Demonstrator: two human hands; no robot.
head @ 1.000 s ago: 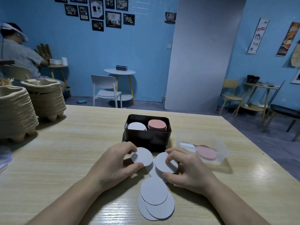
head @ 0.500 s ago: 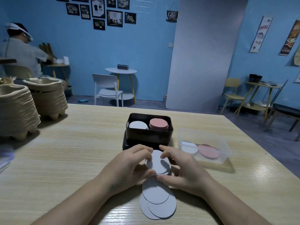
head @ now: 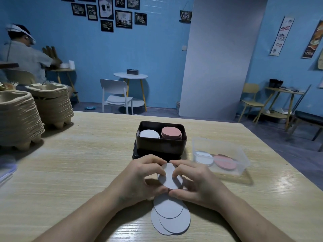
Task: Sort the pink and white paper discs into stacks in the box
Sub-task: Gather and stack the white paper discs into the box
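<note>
Wood-grain table [head: 87,154], blue room behind: you hold a few white discs [head: 168,179] just short of the black box [head: 160,145].
Your left hand [head: 139,179] and right hand [head: 195,184] both curl round the thin, matte rounds, pinching their rim. Straight beyond your fingertips, the box's white stack [head: 149,133] lies on your left hand's side and its pink stack [head: 171,132] on your right's. Loose white discs [head: 171,217] overlap flat between your wrists.
</note>
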